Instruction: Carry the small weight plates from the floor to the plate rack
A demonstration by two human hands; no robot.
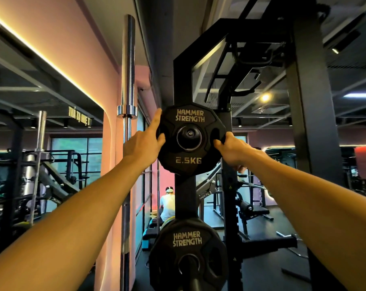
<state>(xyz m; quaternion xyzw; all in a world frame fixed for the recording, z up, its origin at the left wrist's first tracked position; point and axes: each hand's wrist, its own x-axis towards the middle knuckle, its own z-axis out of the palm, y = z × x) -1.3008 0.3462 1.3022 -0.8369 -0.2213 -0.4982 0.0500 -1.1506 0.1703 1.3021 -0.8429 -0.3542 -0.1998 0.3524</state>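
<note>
Up at about head height, the 2.5 kg plate (pixel 190 139) sits against the black upright of the plate rack (pixel 183 80), with its centre hole around a storage peg whose end cap shows in the middle of the disc. Both hands are on it, one to each side, which makes sense for a plate being slid along a peg: pressure from two sides keeps the disc square to the peg so it does not bind. The left hand (pixel 145 143) holds the left rim, its index finger stretched straight up along the edge and its thumb pressed against the face near the left grip slot. The right hand (pixel 232 153) has its thumb hooked into the right grip slot and its fingers wrapped behind the rim, a narrow, firm hold on the plate. Judging by how far the peg's cap stands through the hole, the plate looks seated or very nearly so, and letting go seems the likely next step.

Counting plates, two are plainly in view: the one in hand and a larger plate (pixel 188 257) on a lower peg directly beneath it; its weight marking is out of sight. A yellowish edge behind that lower plate may be a third. One steel barbell (pixel 127 80) stands upright just left of the rack.
</note>
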